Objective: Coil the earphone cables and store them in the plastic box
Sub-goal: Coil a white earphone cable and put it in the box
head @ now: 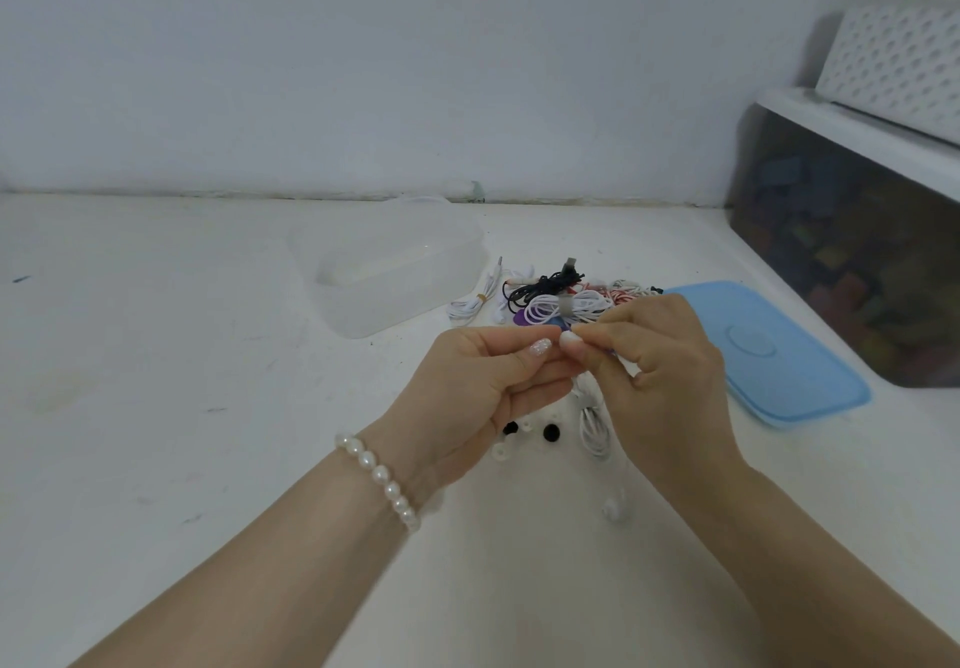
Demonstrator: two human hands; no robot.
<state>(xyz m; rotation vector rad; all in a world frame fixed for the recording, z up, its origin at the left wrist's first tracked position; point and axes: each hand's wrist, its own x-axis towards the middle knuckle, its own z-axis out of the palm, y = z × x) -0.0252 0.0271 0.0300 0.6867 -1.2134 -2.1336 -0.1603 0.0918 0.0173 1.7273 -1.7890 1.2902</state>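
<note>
Earphone cables (pixel 563 303) lie in a loose heap on the white worktop (pixel 156 407), between the plastic box and its lid; white, black and red-and-white striped ones show, the front white one wound into loops with a tie round its middle. Largest in view is the dark storage bin (pixel 852 272) at the right edge, with a white perforated basket (pixel 898 48) resting on its top. Next comes the blue lid (pixel 769 355), flat on the worktop just right of the heap. The clear plastic box (pixel 395 272) stands open to the left of the heap, near the wall, and looks empty, though its walls are hard to read. Both hands are raised together above the worktop in front of the heap. The left hand (pixel 478 392), with a pearl bracelet (pixel 379 475) on its wrist, has its fingers curled and its thumb pressed toward a small white earbud (pixel 569 340). The right hand (pixel 660 376) pinches that same earbud from the other side between thumb and forefinger. A coiled white cable (pixel 595 428) hangs below the right hand. Small black and white ear tips (pixel 524 431) lie scattered on the worktop beneath the hands, and another white earbud (pixel 615 509) lies nearer the person
</note>
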